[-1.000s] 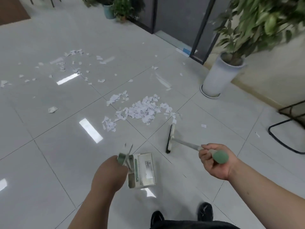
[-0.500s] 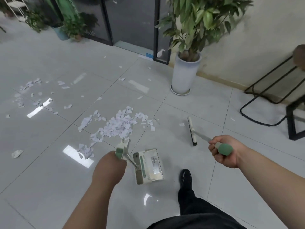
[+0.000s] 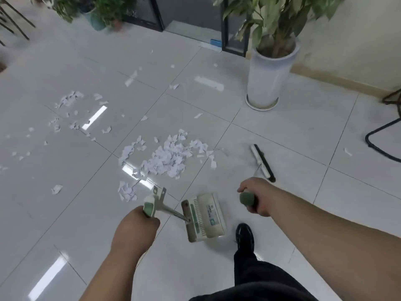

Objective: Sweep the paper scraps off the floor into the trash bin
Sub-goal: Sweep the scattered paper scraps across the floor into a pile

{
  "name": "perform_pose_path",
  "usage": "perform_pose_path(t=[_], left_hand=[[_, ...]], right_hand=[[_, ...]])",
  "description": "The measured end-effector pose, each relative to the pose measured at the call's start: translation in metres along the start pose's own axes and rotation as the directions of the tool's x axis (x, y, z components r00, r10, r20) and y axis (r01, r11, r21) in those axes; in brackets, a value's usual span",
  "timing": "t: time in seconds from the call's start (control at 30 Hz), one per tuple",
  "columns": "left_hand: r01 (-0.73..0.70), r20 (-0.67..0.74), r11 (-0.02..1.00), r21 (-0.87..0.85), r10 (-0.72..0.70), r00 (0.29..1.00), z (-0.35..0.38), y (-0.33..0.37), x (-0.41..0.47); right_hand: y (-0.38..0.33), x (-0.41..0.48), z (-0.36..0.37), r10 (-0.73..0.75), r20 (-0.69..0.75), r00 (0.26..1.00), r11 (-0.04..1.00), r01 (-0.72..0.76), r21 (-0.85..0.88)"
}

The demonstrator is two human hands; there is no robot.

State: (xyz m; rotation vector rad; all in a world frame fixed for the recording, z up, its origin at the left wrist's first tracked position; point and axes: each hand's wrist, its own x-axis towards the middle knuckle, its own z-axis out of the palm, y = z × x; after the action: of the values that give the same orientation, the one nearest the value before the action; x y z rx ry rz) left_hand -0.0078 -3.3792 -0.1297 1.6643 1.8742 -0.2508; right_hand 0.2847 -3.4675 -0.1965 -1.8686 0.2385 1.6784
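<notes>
A heap of white paper scraps (image 3: 168,156) lies on the grey tiled floor in the middle of the view, with thinner scatters of scraps (image 3: 69,99) further left. My left hand (image 3: 135,228) grips the green-tipped handle of a cream dustpan (image 3: 204,216), which rests on the floor just below the heap. My right hand (image 3: 257,197) holds the green handle end of a broom; its head (image 3: 262,162) touches the floor to the right of the heap, apart from it. No trash bin is in view.
A tall white pot (image 3: 268,79) with a leafy plant stands at the upper right by the wall. A black metal chair frame (image 3: 386,131) is at the right edge. Dark door frames and smaller potted plants (image 3: 102,11) line the back. My black shoe (image 3: 245,233) is beside the dustpan.
The broom head has swung from just below the heap out to its right. The dustpan has shifted slightly right, and the view has turned toward the plant and wall.
</notes>
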Motion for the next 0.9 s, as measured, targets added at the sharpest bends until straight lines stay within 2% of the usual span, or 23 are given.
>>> perform_pose_path(t=[0.13, 0.3, 0.57, 0.7, 0.9], left_hand=[[0.056, -0.015, 0.998, -0.001, -0.056, 0.998, -0.004, 0.028, 0.001], [0.080, -0.032, 0.997, 0.015, -0.080, 0.996, -0.011, 0.052, 0.005], [-0.037, -0.061, 0.999, 0.039, 0.040, 0.997, -0.016, 0.100, 0.030], [-0.122, 0.002, 0.992, 0.032, 0.122, 0.992, -0.008, 0.134, 0.051], [-0.329, 0.118, 0.940, 0.086, 0.319, 0.940, 0.010, 0.205, 0.089]], right_hand=[[-0.038, -0.001, 0.037, 0.018, 0.159, 0.987, 1.000, -0.017, -0.002], [-0.090, 0.000, 0.053, 0.051, 0.271, 0.961, 0.997, -0.066, 0.047], [-0.131, 0.017, -0.004, 0.041, 0.439, 0.898, 0.956, -0.163, 0.244], [-0.120, 0.006, -0.040, -0.012, 0.363, 0.932, 0.968, -0.080, 0.237], [-0.109, -0.015, -0.098, -0.093, 0.059, 0.994, 0.971, 0.077, 0.228]])
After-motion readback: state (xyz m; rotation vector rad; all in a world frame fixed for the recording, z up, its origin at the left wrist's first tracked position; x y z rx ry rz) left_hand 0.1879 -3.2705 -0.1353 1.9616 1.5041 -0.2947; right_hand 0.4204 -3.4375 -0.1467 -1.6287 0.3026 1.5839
